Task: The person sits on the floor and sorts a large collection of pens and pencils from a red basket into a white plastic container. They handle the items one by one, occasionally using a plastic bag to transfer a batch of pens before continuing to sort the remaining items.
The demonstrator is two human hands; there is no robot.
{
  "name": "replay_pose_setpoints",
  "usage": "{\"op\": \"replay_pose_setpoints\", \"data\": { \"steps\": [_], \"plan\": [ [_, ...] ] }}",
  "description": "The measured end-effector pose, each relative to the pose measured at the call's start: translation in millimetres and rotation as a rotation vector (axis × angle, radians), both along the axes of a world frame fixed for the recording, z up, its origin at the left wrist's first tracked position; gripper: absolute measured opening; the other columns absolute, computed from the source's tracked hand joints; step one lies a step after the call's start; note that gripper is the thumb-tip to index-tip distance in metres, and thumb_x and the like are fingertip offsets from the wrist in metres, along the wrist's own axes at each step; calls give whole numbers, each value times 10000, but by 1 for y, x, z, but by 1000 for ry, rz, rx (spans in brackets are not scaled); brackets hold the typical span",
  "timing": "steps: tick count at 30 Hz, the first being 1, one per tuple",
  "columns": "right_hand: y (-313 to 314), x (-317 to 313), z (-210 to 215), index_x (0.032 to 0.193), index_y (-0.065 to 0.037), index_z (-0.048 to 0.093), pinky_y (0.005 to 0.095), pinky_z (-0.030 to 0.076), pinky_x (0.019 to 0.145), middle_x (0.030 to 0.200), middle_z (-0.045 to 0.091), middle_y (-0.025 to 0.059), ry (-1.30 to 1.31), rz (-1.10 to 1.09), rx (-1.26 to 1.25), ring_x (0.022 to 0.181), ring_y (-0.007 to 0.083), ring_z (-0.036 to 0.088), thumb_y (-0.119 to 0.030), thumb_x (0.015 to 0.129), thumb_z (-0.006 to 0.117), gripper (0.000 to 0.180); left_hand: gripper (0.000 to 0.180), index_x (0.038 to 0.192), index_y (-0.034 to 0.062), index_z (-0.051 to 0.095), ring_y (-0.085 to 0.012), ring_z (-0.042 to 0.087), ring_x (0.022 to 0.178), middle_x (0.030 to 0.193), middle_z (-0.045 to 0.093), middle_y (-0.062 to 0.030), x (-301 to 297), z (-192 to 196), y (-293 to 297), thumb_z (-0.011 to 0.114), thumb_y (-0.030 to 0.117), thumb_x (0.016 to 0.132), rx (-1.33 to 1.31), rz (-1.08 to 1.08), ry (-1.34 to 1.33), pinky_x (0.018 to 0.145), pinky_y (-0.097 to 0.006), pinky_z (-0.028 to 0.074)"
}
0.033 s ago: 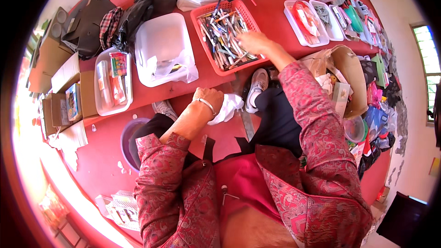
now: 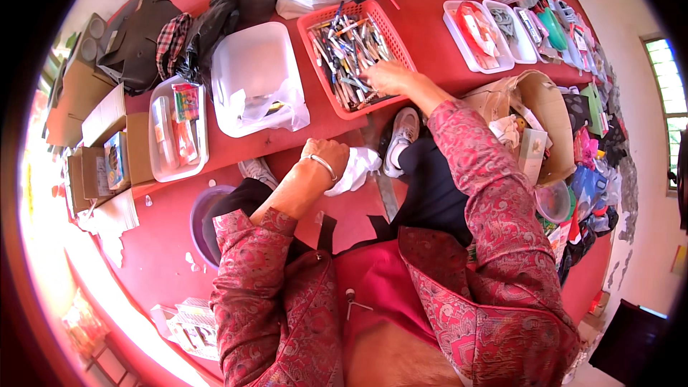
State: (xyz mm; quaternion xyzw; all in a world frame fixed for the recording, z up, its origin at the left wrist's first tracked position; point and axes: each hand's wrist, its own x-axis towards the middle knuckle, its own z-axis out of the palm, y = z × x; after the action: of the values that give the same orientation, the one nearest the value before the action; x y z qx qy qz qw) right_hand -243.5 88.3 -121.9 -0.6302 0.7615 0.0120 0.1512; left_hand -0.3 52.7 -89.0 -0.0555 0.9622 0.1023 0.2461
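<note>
Right hand [image 2: 387,77] down among the pens [image 2: 345,46], at the right side of the red basket [image 2: 390,34], fingers bent; whether they pinch one, I can't tell from here! Left hand [image 2: 326,158] is closed, bunched around a crumpled white cloth [image 2: 357,170] nearer the body. Just left of the basket on the red surface [image 2: 426,32]: a translucent tub [image 2: 251,50].

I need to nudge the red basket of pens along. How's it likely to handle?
The red basket looks like latticed plastic, so it probably keeps its shape, perhaps flexing slightly. Crowded with pens, it may feel fairly heavy for its size. Those pens lie loose at many angles, so a sharp shove would likely make some roll or shift.
</note>
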Motion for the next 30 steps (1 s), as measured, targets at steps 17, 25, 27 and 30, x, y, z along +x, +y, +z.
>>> {"op": "replay_pose_setpoints", "data": {
  "steps": [17, 25, 27, 30],
  "plan": [
    [7, 13, -51, 766, -12, 589, 409, 480, 649, 773, 596, 203, 78, -54, 102, 783, 342, 588, -41, 664, 525, 124, 197, 921, 71, 580, -254, 581, 898, 942, 604, -116, 8, 9, -6, 513, 108, 740, 44, 101, -14, 760, -392, 430],
    [5, -6, -28, 822, -46, 609, 426, 465, 653, 795, 598, 192, 151, -47, -8, 757, 342, 586, -95, 719, 498, 160, 226, 928, 72, 579, -272, 596, 874, 921, 612, -134, 5, 12, -12, 573, 120, 708, 3, 92, -49, 722, -377, 461],
    [8, -17, -4, 798, -26, 589, 420, 465, 651, 764, 596, 189, 44, -341, -201, 713, 340, 586, -168, 765, 477, 184, 207, 934, 78, 572, -253, 616, 804, 872, 619, -141, -6, 19, -14, 529, 118, 735, -97, 94, 47, 629, -371, 490],
    [6, -5, 47, 790, 8, 563, 369, 465, 583, 720, 604, 155, -791, -488, -497, 665, 248, 601, -152, 750, 514, 172, 196, 933, 67, 545, -271, 616, 737, 811, 617, -146, -11, 27, -26, 511, 86, 741, -131, 284, 390, 621, -370, 490]
  ]
}}
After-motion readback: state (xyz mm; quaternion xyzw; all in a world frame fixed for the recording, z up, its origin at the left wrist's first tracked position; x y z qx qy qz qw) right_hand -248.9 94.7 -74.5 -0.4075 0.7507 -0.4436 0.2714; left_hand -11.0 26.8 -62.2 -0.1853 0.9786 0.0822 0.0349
